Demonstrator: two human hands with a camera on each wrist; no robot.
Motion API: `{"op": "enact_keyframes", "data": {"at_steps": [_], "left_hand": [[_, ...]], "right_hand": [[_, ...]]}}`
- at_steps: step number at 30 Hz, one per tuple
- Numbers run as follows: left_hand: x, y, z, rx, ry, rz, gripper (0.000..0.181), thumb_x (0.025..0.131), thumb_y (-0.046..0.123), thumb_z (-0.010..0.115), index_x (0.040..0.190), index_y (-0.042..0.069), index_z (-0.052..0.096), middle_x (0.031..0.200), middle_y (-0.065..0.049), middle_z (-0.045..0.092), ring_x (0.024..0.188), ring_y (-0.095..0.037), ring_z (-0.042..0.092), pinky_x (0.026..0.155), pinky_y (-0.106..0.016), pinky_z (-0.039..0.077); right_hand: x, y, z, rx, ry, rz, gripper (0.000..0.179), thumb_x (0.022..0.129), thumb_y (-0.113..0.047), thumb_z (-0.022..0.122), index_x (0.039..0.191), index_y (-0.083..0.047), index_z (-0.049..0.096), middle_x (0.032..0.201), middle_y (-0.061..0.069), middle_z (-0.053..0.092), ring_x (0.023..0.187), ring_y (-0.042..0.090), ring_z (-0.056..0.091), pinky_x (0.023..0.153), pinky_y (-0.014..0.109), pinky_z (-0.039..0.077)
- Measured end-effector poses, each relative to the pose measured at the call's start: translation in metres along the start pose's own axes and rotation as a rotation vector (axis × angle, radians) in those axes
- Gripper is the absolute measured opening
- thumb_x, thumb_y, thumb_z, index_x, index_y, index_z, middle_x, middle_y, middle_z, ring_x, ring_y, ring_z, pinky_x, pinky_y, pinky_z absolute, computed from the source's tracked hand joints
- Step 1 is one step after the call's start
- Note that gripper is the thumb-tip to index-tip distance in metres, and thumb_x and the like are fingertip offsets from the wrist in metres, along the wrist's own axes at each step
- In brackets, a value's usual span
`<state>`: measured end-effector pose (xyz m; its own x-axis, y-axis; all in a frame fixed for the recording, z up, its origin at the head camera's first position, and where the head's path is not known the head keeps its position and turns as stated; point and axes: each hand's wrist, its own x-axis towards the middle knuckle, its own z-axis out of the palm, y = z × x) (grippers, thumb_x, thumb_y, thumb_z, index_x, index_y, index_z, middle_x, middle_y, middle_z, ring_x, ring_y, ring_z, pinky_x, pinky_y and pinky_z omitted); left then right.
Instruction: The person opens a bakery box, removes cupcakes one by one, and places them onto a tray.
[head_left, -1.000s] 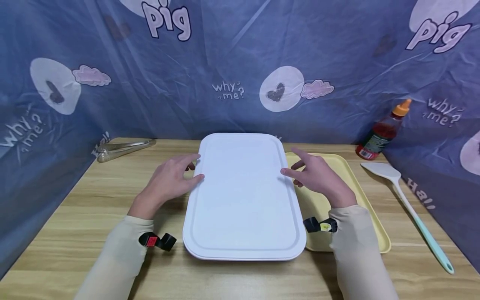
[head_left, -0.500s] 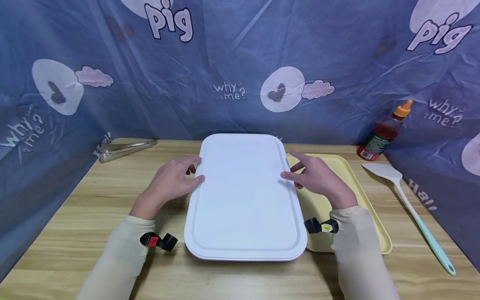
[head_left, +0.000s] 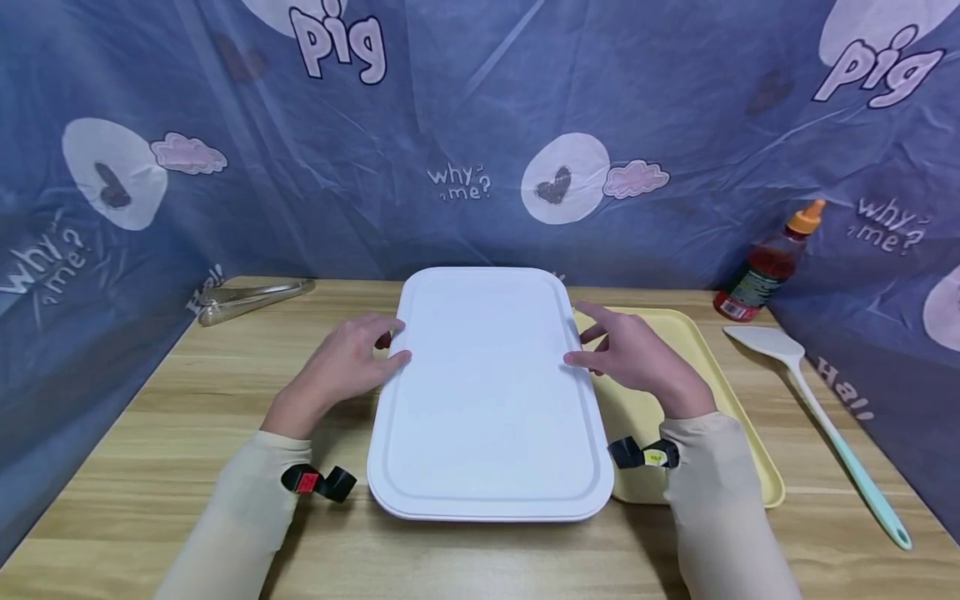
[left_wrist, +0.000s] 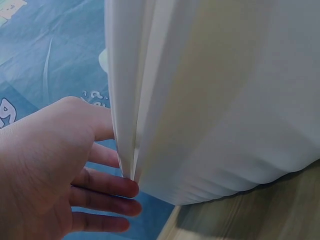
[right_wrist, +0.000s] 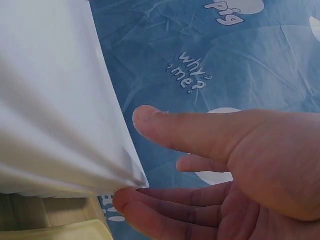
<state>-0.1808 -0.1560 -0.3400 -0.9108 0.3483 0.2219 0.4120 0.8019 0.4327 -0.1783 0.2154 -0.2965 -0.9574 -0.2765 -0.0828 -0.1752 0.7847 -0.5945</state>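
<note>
A white lidded box [head_left: 487,392], rectangular with rounded corners, sits between my hands. My left hand [head_left: 341,362] is at its left edge, thumb over the top and fingers at the side. In the left wrist view the double rim [left_wrist: 131,150] passes between the fingers [left_wrist: 112,205] and the thumb, whose tip is hidden behind it. My right hand [head_left: 633,350] is at the opposite edge with the index finger stretched out. In the right wrist view its straight fingertips [right_wrist: 125,200] touch the corner, while the thumb [right_wrist: 165,127] stands apart from the edge.
A pale yellow tray [head_left: 697,367] lies under my right forearm, partly hidden by the box. Further right are a white turner with a mint handle [head_left: 862,475] and a red sauce bottle [head_left: 765,262]. Metal tongs [head_left: 251,298] lie back left. A blue printed cloth [head_left: 480,108] encloses the table.
Both hands have slid slightly toward me along the box's edges. The left index finger has come a little nearer to the thumb. The box stays in place.
</note>
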Motion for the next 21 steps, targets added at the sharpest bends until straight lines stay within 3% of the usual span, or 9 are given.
{"op": "enact_keyframes", "data": {"at_steps": [8,21], "left_hand": [[0.0001,0.0,0.0003,-0.001,-0.005,0.001,0.045,0.092,0.027,0.072,0.128,0.001,0.066,0.102,-0.012,0.068,0.09,-0.025,0.06,0.08,-0.041,0.051],[-0.0005,-0.0021,-0.005,-0.026,-0.022,-0.034,0.048,0.092,0.024,0.071,0.133,0.0,0.063,0.105,-0.013,0.066,0.093,-0.028,0.06,0.08,-0.041,0.048]], "right_hand": [[-0.0018,-0.0004,-0.0019,0.004,0.0,-0.041,0.085,0.087,-0.022,0.081,0.155,-0.002,0.035,0.122,0.028,0.067,0.092,0.029,0.073,0.073,0.036,0.059],[-0.0067,-0.0045,-0.0014,0.038,0.026,-0.098,0.086,0.082,-0.015,0.084,0.152,0.002,0.038,0.123,0.03,0.066,0.087,0.026,0.074,0.076,0.039,0.059]]}}
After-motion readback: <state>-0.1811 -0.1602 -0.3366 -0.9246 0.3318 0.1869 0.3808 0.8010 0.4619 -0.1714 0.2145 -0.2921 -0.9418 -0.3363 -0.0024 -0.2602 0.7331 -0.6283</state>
